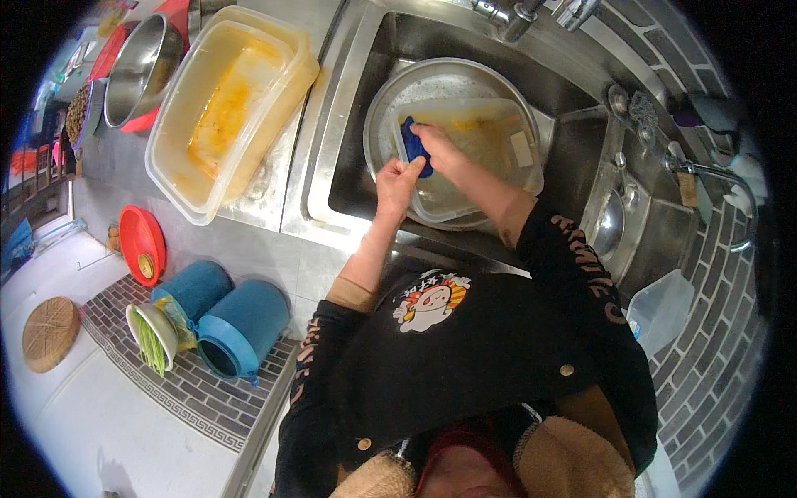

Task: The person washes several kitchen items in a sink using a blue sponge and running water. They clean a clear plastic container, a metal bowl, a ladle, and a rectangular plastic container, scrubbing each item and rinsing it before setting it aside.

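Observation:
A translucent plastic tub [479, 180] with yellowish stains lies inside a large round metal basin [377, 134]. The basin sits in a stainless steel sink [348, 168]. My right hand [439, 148] grips a dark blue cloth [411, 140] and presses it against the tub's left end wall. My left hand [397, 183] grips the tub's rim at that same end, its thumb beside the cloth. The fingers of both hands are partly hidden. Cloudy liquid seems to lie in the tub, and suds show in the basin behind it.
Stacked plastic tubs [187, 137] with orange residue stand on the left counter, near a metal bowl [140, 68]. The faucet [520, 22] rises behind the sink. Ladles [618, 103] lie along its right side. Blue barrels [249, 324] and a red basin [140, 236] are lower left.

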Demonstrator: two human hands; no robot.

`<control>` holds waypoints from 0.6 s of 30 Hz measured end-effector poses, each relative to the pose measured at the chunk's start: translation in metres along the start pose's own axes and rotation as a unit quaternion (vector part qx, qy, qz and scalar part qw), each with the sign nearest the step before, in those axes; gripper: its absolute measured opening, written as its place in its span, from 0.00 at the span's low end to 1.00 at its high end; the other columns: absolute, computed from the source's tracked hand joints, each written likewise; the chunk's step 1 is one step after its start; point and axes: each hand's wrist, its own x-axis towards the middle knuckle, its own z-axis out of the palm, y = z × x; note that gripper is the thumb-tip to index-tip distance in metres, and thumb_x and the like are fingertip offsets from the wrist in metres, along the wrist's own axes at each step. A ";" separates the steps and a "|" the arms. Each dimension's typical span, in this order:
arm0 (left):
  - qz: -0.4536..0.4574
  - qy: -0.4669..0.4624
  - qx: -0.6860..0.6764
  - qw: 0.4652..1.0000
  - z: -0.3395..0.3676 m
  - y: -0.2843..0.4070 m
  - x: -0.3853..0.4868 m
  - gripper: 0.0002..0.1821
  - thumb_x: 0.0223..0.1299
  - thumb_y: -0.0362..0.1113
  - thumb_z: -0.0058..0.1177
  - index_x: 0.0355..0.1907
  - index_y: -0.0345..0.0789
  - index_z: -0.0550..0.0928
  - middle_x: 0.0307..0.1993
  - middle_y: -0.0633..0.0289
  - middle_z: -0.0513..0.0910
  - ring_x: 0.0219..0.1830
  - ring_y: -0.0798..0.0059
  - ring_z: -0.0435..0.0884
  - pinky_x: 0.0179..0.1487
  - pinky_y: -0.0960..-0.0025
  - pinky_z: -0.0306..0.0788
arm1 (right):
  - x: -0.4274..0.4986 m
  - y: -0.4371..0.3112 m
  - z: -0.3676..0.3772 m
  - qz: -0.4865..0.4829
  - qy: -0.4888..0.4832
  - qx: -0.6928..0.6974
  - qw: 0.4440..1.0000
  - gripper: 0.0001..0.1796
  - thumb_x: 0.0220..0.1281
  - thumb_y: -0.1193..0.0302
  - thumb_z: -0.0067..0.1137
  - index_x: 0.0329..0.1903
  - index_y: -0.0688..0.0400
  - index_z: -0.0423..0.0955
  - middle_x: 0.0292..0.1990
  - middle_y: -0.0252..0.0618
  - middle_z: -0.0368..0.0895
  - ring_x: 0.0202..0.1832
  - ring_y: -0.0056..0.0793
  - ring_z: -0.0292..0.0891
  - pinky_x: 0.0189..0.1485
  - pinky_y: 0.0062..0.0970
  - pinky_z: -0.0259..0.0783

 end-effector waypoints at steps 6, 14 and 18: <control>-0.006 0.021 0.025 0.999 -0.007 0.002 0.008 0.07 0.42 0.22 0.50 0.20 0.37 0.71 0.21 0.73 0.72 0.22 0.88 0.63 0.26 0.80 0.58 | -0.038 0.017 -0.021 -0.459 -0.041 -0.555 0.693 0.21 0.58 0.69 0.50 0.55 0.59 0.69 0.60 0.44 0.65 0.60 0.46 0.62 0.54 0.51 0.64; -0.030 0.019 -0.016 0.999 -0.015 -0.001 0.012 0.09 0.37 0.21 0.51 0.19 0.37 0.69 0.20 0.72 0.71 0.21 0.86 0.65 0.24 0.79 0.59 | 0.030 0.008 -0.057 -0.521 -0.168 -0.719 0.428 0.14 0.56 0.68 0.47 0.46 0.48 0.72 0.49 0.32 0.66 0.55 0.37 0.63 0.47 0.41 0.71; -0.025 0.030 0.010 0.999 -0.028 -0.001 0.013 0.10 0.38 0.21 0.51 0.18 0.38 0.68 0.19 0.73 0.70 0.21 0.86 0.64 0.25 0.79 0.59 | 0.043 0.016 -0.105 -0.388 -0.107 -0.750 0.524 0.13 0.50 0.72 0.54 0.42 0.51 0.73 0.44 0.37 0.70 0.46 0.43 0.72 0.45 0.43 0.72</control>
